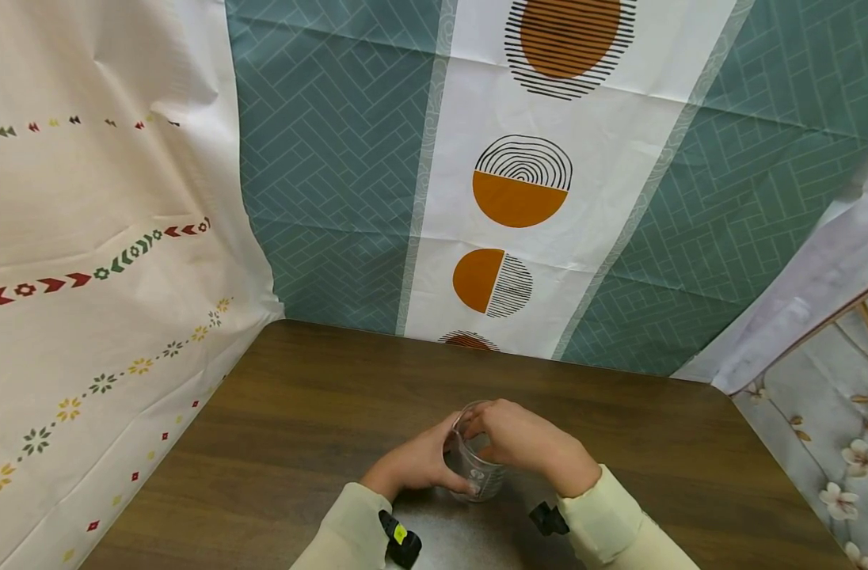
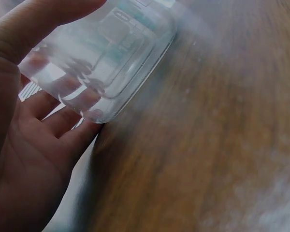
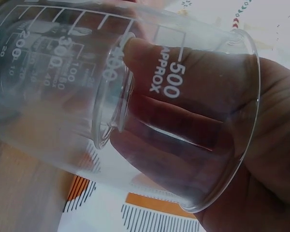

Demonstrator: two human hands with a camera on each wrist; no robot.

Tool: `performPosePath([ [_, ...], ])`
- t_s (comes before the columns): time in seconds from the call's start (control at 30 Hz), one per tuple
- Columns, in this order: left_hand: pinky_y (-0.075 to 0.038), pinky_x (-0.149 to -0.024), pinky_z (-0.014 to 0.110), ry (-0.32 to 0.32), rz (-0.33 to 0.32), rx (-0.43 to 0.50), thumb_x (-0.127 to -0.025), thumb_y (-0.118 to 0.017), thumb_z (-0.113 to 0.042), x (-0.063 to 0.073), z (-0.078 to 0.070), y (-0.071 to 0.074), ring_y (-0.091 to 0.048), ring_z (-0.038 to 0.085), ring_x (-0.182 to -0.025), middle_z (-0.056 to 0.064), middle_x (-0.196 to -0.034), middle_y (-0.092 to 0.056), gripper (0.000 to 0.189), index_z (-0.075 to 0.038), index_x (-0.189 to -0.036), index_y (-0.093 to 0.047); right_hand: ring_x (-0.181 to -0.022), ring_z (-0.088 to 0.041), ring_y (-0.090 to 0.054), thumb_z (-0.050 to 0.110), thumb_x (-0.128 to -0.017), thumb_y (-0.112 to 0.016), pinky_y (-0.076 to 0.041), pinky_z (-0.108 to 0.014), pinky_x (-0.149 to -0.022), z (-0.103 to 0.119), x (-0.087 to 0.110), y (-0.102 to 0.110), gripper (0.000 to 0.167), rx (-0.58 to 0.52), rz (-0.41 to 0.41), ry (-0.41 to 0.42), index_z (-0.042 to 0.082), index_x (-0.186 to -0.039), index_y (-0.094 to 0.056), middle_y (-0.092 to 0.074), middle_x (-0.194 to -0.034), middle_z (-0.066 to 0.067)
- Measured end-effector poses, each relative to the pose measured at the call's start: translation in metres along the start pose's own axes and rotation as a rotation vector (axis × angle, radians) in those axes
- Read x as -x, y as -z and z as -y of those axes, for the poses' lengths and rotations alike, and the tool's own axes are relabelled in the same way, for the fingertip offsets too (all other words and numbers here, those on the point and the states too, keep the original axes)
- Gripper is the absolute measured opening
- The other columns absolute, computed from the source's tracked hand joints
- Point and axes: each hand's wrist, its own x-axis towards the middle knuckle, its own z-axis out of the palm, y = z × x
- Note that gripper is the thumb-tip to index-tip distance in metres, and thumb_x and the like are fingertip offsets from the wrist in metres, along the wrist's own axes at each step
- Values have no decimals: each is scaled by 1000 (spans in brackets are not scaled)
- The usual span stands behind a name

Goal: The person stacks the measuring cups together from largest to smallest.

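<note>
A clear glass beaker [image 1: 485,481] with white volume markings stands on the table, slightly tilted in the head view. My left hand [image 1: 425,461] wraps its side, thumb in front and fingers behind. In the right wrist view, the "500" mark shows on the large beaker [image 3: 171,79], and smaller beakers [image 3: 100,123] with their own scales sit nested inside it. From above, my right hand [image 1: 530,442] reaches into the large beaker's mouth. Its thumb and fingers pinch the rim of a nested smaller beaker. In the left wrist view, the beaker's base [image 2: 130,53] is close over the wood.
The dark wooden table [image 1: 320,396] extends around the hands. A teal and white patterned cloth [image 1: 334,158] hangs behind it. A cream cloth [image 1: 106,317] borders the left side, and a floral cloth [image 1: 840,475] borders the right.
</note>
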Motion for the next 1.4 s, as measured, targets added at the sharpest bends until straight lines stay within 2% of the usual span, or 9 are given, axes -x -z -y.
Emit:
performPosePath([
  [0.7, -41, -105, 43, 22, -7, -16, -73, -84, -41, 0, -1, -1, -44, 16, -132, -11, -148, -39, 103, -43, -150, -16, -103, -17, -65, 12, -81, -76, -54, -32, -86, -2, 1, -1, 24, -2, -5, 15, 11, -104, -75, -69, -109, -1],
  [1.4, -43, -102, 40, 6, -5, -4, -73, -84, -39, 1, -1, 0, -47, 13, -128, -12, -144, -42, 99, -45, -147, -19, -102, -17, -65, 12, -81, -75, -54, -30, -86, -2, 1, -1, 23, 0, -19, 33, 10, -104, -75, -69, -109, 0],
])
